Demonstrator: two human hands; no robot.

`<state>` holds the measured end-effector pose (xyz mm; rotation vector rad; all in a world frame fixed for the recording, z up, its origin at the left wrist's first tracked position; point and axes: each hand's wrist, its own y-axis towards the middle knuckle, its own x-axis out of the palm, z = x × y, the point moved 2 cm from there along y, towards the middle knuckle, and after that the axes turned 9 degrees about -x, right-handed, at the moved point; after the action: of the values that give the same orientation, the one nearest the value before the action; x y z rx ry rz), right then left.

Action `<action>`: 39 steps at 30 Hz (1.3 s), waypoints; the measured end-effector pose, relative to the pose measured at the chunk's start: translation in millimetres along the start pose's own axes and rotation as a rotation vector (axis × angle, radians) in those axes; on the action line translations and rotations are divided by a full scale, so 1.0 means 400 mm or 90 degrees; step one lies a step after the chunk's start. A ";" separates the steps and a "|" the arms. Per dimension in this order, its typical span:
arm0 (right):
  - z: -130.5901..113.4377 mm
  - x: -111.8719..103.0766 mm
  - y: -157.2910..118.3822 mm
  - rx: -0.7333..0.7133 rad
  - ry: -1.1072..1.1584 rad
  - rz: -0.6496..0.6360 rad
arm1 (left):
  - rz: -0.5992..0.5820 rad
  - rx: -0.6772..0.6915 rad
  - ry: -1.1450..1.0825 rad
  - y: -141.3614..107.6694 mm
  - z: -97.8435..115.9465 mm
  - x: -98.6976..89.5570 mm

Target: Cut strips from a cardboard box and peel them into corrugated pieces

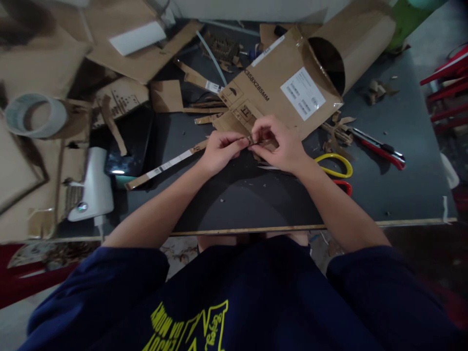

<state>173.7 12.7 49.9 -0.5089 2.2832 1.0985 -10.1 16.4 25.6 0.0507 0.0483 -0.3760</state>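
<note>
Head view is showing my broad, dark grey bench [248, 209], its pale wooden front edge running just ahead of my body. Between its middle and its back edge, a large, brown printed cardboard box [270, 92] with a white label is lying aslant, and a wide, brown cardboard tube [365, 46] is reaching past it toward the back right corner. Toward the left edge, a pale, ring-shaped roll of tape [60, 117] is lying; nearer the front left corner, a smooth white plastic device [97, 178] is resting. Over the middle, my left hand [224, 151] and my right hand [280, 141] are meeting. A long, narrow, brown cardboard strip [170, 165] is running from behind my left hand toward the front left corner. Toward the right edge, a slim red-and-black utility knife [380, 146] is lying beyond yellow-and-red-handled scissors [350, 168]. Each hand is pinching, thumb against finger, on a small brown cardboard piece [250, 140]; I cannot tell whether it is joining the strip.
</note>
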 end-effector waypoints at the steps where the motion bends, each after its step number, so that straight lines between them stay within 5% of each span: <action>1: -0.003 -0.004 0.002 -0.011 -0.018 0.029 | 0.025 0.035 0.035 -0.004 0.006 0.002; 6: -0.009 -0.027 0.010 -0.055 -0.128 0.156 | 0.159 0.224 0.330 -0.031 0.029 0.011; 11: -0.016 -0.017 0.001 -0.075 -0.182 0.157 | 0.191 0.283 0.486 -0.041 0.022 0.014; 20: -0.013 0.009 0.007 0.000 -0.140 0.096 | 0.252 0.254 0.474 -0.039 0.010 0.014; 29: -0.009 0.007 0.011 -0.001 -0.084 0.013 | 0.141 0.254 0.449 -0.031 0.018 0.018; 39: -0.002 -0.003 0.015 0.025 -0.064 -0.023 | 0.112 0.253 0.433 -0.026 0.031 0.012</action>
<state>170.9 15.7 54.6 -0.4671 2.1960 1.0360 -9.0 4.2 37.2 0.5713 0.6375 -0.1731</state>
